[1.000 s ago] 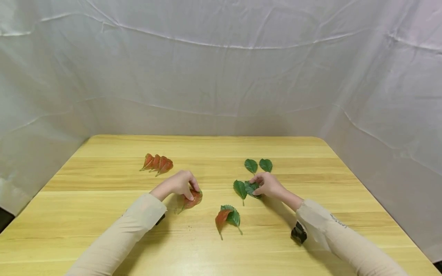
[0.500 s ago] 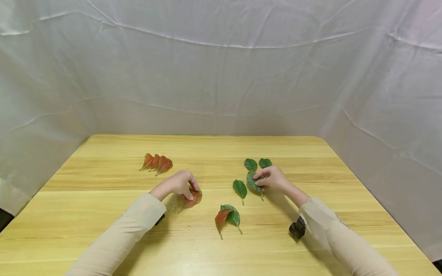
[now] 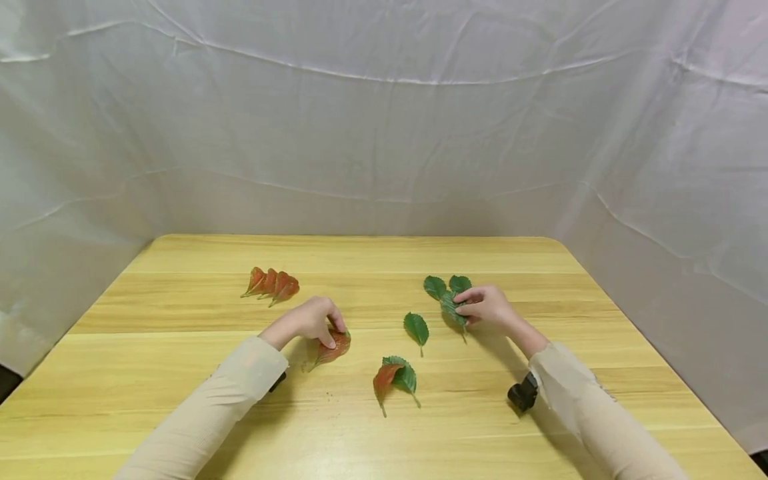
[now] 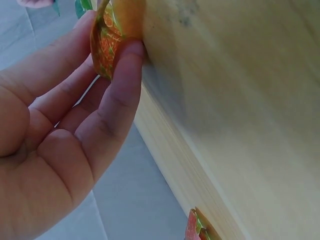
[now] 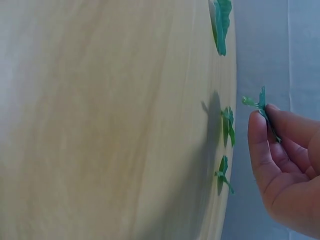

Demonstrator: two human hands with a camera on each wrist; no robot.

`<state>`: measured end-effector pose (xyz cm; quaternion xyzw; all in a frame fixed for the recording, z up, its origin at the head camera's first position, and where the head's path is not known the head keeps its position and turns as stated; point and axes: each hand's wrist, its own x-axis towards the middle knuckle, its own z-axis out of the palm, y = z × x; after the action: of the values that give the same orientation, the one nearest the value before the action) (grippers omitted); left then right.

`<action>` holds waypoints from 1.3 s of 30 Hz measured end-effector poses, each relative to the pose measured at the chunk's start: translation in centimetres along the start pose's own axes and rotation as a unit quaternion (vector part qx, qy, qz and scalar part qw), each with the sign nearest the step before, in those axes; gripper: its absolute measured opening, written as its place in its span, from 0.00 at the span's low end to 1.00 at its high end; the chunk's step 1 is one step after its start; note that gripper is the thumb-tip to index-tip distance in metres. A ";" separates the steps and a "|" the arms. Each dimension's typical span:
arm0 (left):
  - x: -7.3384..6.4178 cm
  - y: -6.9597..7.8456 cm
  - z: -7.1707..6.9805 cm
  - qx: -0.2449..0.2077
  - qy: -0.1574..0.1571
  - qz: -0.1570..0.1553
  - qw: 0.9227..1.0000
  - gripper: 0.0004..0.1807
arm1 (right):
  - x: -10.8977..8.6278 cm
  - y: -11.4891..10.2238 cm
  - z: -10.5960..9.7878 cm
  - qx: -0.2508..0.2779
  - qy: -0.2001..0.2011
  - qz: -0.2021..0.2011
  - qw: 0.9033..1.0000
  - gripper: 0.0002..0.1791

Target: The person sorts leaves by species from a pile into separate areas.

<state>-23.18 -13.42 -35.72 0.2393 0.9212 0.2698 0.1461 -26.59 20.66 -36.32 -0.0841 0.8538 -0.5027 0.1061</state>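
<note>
My left hand (image 3: 312,319) pinches a red leaf (image 3: 336,349) between thumb and fingers at the left middle of the table; the left wrist view has this red leaf (image 4: 106,47) at the fingertips. Towards the back right, my right hand (image 3: 489,308) pinches a green leaf (image 3: 451,309), which the right wrist view shows lifted off the tabletop. Just beyond it lie two green leaves, one (image 3: 435,287) left and one (image 3: 460,283) right. A single green leaf (image 3: 417,327) lies between the hands. Nearer, a red leaf (image 3: 385,381) overlaps another green leaf (image 3: 407,377).
Three overlapping red leaves (image 3: 273,285) form a row at the back left of the wooden table (image 3: 336,433). Pale cloth (image 3: 372,133) hangs behind the table and at both sides. A black wrist camera (image 3: 523,393) sits under the right forearm.
My right hand has taken the green leaf from beside the single one and carried it back and to the right, near the two far leaves. My left hand has stayed put on its red leaf.
</note>
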 end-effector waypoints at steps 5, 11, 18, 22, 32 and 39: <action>0.0 0.0 0.0 -0.001 -0.001 -0.002 1.000 0.11 | 0.3 0.2 -0.7 -0.009 0.024 0.014 1.000 0.18; 0.0 0.0 -0.1 -0.001 -0.001 -0.008 1.000 0.11 | 0.8 0.2 -1.6 0.009 0.044 0.016 0.999 0.19; 0.0 0.1 -0.1 0.001 -0.002 -0.010 1.000 0.11 | 1.5 0.7 -2.3 0.014 0.060 0.021 0.998 0.19; 0.0 0.1 -0.1 -0.001 -0.003 -0.012 1.000 0.11 | 2.0 1.0 -2.7 0.010 0.089 0.019 0.996 0.19; 0.0 0.1 -0.1 0.002 -0.003 -0.014 1.000 0.11 | 3.3 1.9 -3.6 0.012 0.155 0.057 0.986 0.18; 0.0 0.3 -0.1 0.001 -0.006 -0.016 1.000 0.11 | 3.7 2.4 -4.0 0.011 0.172 0.077 0.982 0.17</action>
<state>-23.10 -13.24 -35.50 0.2266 0.9243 0.2647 0.1557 -31.28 24.28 -36.87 0.0704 0.8578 -0.5091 -0.0032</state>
